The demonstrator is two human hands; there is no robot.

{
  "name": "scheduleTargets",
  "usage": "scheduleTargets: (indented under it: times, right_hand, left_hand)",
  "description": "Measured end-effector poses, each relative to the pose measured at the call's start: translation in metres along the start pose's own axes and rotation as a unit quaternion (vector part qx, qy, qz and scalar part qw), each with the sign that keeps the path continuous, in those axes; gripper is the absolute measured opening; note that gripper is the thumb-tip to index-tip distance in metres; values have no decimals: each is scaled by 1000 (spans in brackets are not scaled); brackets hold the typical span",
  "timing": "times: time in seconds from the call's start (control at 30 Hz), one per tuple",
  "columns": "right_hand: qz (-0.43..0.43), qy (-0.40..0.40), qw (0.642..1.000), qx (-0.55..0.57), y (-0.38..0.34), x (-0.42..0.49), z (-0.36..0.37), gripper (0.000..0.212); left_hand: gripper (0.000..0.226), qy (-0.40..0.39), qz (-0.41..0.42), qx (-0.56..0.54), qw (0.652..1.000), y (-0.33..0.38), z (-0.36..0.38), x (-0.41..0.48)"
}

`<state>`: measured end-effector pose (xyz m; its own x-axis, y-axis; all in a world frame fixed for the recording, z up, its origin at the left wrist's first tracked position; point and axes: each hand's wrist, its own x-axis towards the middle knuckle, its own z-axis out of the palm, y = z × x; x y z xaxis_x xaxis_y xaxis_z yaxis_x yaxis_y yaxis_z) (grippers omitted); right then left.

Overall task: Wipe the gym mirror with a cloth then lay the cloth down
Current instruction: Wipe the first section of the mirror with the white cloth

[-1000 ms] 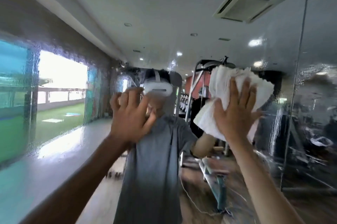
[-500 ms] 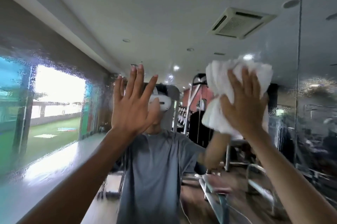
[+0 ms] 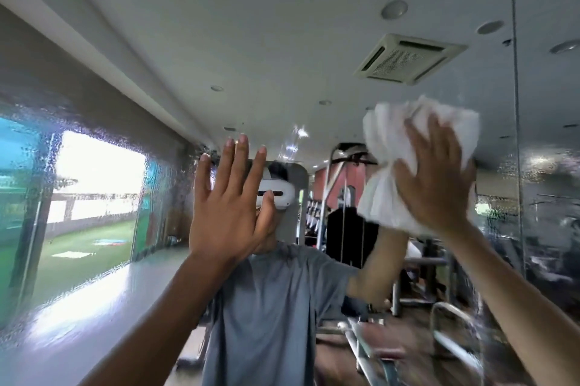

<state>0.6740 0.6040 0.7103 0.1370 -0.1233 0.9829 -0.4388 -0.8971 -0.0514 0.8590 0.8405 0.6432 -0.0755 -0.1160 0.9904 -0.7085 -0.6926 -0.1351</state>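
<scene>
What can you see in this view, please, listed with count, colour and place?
gym mirror: one, water-beaded, fills the view
cloth: one, white, upper right, against the mirror
air-conditioning vent: one, off-white, reflected ceiling
headset: one, white, reflected, centre
T-shirt: one, grey, reflected, lower centre
cable machine: one, silver, reflected, right of centre
left hand: one, raised at centre, fingers straight, holding nothing
right hand: one, upper right, pressing the cloth to the mirror

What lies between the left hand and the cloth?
Between left hand and cloth, only bare mirror in the head view; it reflects a headset and gym machine.
</scene>
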Motion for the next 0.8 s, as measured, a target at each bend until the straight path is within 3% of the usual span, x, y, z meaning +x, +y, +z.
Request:
scheduleTargets:
  times: [0.07, 0.1, 0.23, 0.3, 0.37, 0.43, 0.53, 0.63, 0.7, 0.8]
  right_hand:
    - [81, 17, 996, 36, -31, 33, -3, 72]
    - [79, 20, 996, 34, -50, 41, -1, 72]
    - [-137, 27, 989, -38, -93, 10, 13, 72]
    - [-263, 12, 963, -65, -77, -20, 17, 76]
    - [-330, 2, 941, -75, -45, -30, 15, 77]
    - [-306, 2, 948, -88, -15, -11, 9, 75]
    - [-146, 18, 987, -70, -15, 47, -1, 71]
    - [-5, 37, 999, -11, -64, 84, -1, 78]
    - [-35, 40, 998, -22, -93, 74, 5, 76]
    - [-233, 29, 969, -75, -93, 31, 13, 75]
  left_hand:
    - [65, 1, 4, 2, 1000, -1, -1, 0]
    - [65, 2, 8, 2, 1000, -3, 0, -1]
    - [64, 15, 17, 2, 1000, -6, 0, -1]
    - [64, 19, 17, 4, 1000, -6, 1, -1]
    - [64, 22, 13, 6, 1000, -4, 2, -1]
    - [64, 19, 9, 7, 1000, -2, 4, -2]
    - [65, 9, 3, 4, 1000, -1, 6, -2]
    - [65, 0, 4, 0, 1000, -3, 3, -2]
    - [65, -2, 5, 3, 1000, -5, 2, -3]
    - [65, 0, 9, 3, 1000, -5, 2, -2]
